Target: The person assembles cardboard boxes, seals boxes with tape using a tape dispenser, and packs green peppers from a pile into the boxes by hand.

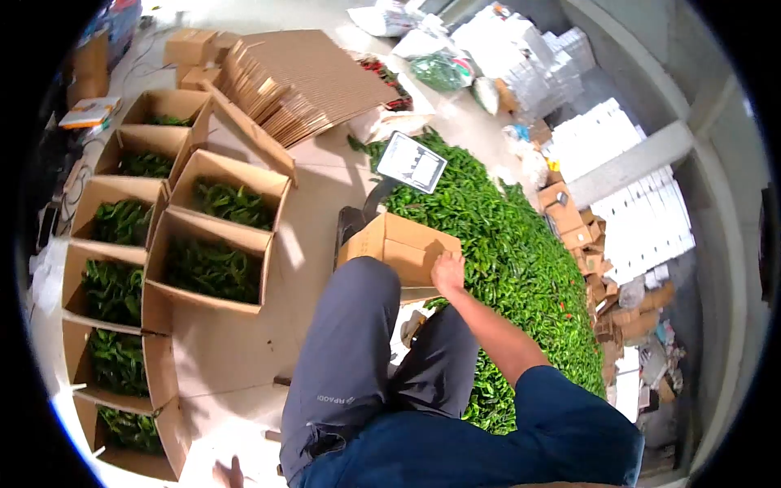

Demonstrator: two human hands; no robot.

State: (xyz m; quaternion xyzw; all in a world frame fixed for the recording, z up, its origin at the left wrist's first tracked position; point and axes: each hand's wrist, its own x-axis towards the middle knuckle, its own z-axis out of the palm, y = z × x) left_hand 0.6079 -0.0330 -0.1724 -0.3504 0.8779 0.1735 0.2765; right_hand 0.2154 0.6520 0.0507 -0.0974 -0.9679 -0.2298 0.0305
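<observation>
An open cardboard box (399, 248) stands in front of my knees, beside a scale with a raised display (412, 163). My right hand (447, 272) is closed over the box's right edge, fingers on the rim. Just beyond it spreads a large heap of green peppers (529, 285). At the bottom left edge of the view, part of my left hand (229, 473) shows low over the floor, away from the box. Its fingers look apart, with no object visible in them.
Open boxes of green peppers (215, 268) stand in rows on the left. Flattened cardboard (313, 77) is stacked ahead. White foam boxes (647, 228) and loose cartons (565, 220) lie to the right. Filled sacks (439, 69) sit at the back.
</observation>
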